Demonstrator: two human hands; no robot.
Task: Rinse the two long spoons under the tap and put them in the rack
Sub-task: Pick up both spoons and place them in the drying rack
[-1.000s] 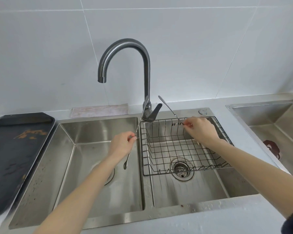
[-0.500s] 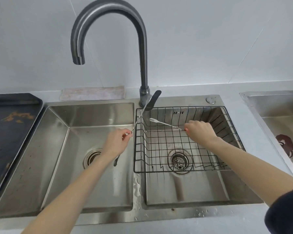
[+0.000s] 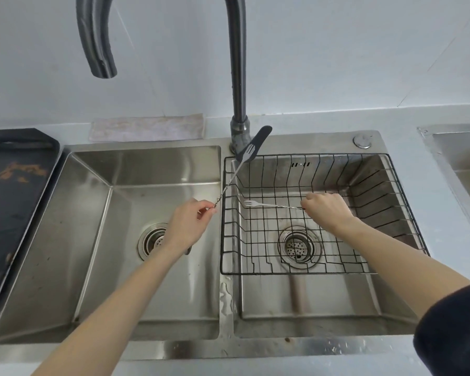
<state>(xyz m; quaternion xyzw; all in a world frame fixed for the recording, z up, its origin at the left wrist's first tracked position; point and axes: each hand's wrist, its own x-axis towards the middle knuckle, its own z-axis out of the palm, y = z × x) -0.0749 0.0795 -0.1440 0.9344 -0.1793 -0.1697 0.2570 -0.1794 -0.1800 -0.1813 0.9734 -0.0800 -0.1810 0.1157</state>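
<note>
My left hand [image 3: 188, 226] pinches the middle of a long thin metal spoon [image 3: 231, 180] with a forked tip; it slants up over the divider toward the tap's base, and its lower end shows under my wrist. My right hand [image 3: 326, 211] is shut on a second long spoon [image 3: 272, 204], which lies nearly level inside the black wire rack [image 3: 375, 272], its forked tip pointing left. The rack sits in the right basin. The dark curved tap [image 3: 238, 77] rises behind the divider, its spout [image 3: 103, 69] over the left basin. No water runs.
The left basin [image 3: 73, 240] has a drain [image 3: 152, 241]. A black tray [image 3: 8, 202] lies at the far left, a folded cloth [image 3: 147, 127] behind the sink. The tap's lever [image 3: 261, 135] points right. Another sink [image 3: 461, 158] is at the far right.
My right hand has lowered its spoon from tilted up to nearly level inside the rack. My head has moved closer and lower. The left hand keeps its spoon in much the same place.
</note>
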